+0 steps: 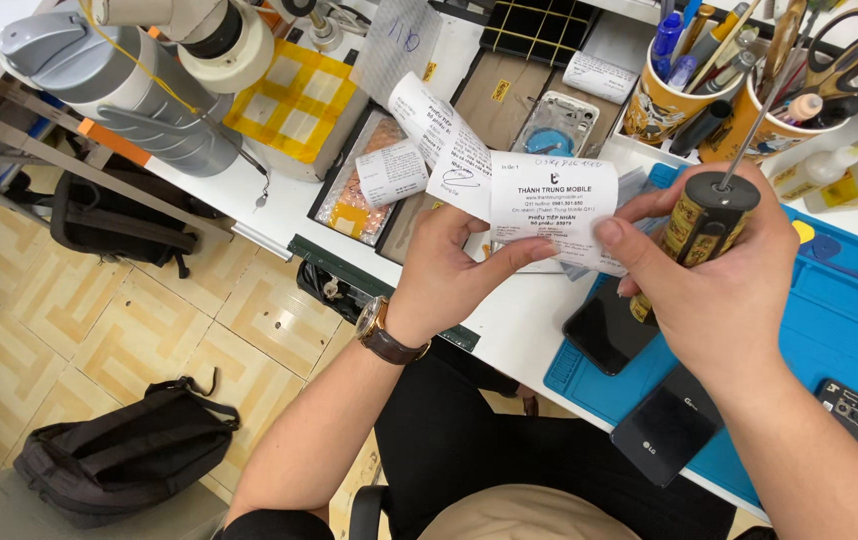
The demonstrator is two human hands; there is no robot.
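My left hand (454, 270), with a wristwatch on its wrist, pinches the lower left of a white printed paper slip (552, 205) held above the white desk edge. My right hand (724, 280) grips a black and gold cylindrical tool (701, 228) with a thin metal shaft pointing up, and its thumb presses the slip's right side. More curled slips (429, 140) hang behind the held one.
A blue work mat (839, 310) carries a black phone (609, 325), a second dark phone (667, 425) and a small phone part (857, 415). Cups of pens and scissors (684, 70) stand at the back. A backpack (119, 455) lies on the tiled floor.
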